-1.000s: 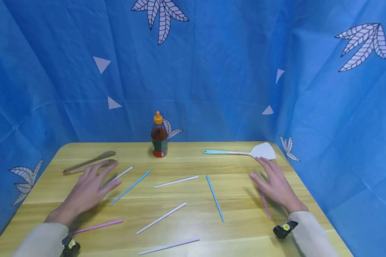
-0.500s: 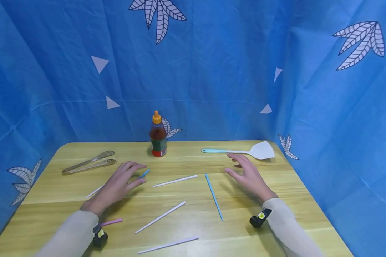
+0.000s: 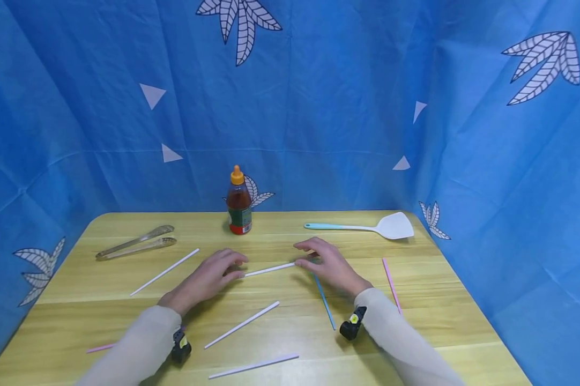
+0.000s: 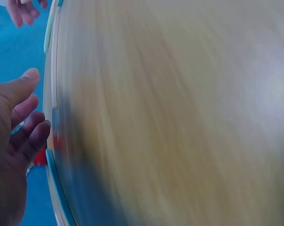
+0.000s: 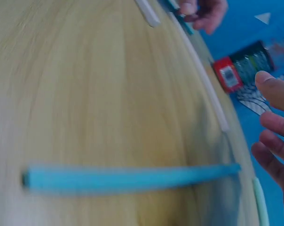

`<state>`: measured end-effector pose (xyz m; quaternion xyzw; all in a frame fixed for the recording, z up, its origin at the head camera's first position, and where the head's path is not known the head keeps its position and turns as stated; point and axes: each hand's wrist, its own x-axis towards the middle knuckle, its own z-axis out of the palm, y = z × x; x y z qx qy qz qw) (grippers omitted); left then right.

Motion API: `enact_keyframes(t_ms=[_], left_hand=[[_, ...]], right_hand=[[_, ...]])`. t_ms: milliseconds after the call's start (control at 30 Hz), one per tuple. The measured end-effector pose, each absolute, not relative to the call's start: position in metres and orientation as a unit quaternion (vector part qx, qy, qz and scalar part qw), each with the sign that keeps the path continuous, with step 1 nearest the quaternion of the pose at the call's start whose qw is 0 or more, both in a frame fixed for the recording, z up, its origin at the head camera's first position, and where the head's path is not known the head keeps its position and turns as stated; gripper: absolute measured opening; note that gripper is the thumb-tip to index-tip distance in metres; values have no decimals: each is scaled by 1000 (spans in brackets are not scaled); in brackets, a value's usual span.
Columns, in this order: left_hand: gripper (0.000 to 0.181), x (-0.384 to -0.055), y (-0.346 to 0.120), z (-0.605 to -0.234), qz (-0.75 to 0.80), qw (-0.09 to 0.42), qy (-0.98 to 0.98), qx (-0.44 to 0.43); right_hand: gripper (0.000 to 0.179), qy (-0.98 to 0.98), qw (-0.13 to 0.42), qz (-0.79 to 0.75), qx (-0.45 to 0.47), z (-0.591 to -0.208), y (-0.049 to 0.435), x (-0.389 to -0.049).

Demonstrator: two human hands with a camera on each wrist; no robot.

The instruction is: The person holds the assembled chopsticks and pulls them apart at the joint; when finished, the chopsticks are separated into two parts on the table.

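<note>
A white straw (image 3: 269, 269) lies in the middle of the table, between my two hands. By its left end, my left hand (image 3: 210, 280) hovers with loosely bent fingers and nothing in them. At the other end is my right hand (image 3: 332, 268), likewise holding nothing, above a blue straw (image 3: 325, 303). The right wrist view shows this blue straw (image 5: 123, 179) lying below the right hand (image 5: 278, 127), apart from its fingers. In the left wrist view, thumb and fingers of the left hand (image 4: 15, 122) are spread apart. The left hand hides the other blue straw in the head view.
A sauce bottle (image 3: 239, 206) stands at the back. Metal tongs (image 3: 135, 245) lie back left, a white spatula (image 3: 393, 226) back right. More straws lie around: white (image 3: 164, 272), white (image 3: 242, 325), pale (image 3: 253, 366), pink (image 3: 390, 281) and pink (image 3: 99, 348), partly under the left sleeve.
Both hands have moved inward, the left one rightward from beside the tongs, the right one leftward from over the pink straw. The straws have stayed in place.
</note>
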<state>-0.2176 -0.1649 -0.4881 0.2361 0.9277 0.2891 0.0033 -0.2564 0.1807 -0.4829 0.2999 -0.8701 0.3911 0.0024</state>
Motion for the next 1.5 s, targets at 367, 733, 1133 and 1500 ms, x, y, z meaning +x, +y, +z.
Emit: enact_keyframes(t_ms=[367,733,1133,1500], left_hand=[[20,-225,-147,-495,268,21,930,249],[10,-227,-141,-491,260,20,934,245],[16,-208,-141,-470,267,7,927,263],[12,-188,-125,-454,241,-43,927,284]], right_hand=[[33,-889,-32,322,325,-494,147,-257],[5,-901,5,257,348,-491,135,-255],[8,-894,21,281,350,-469,144,-229],[16,-891,51,271,361,-457,156,-207]])
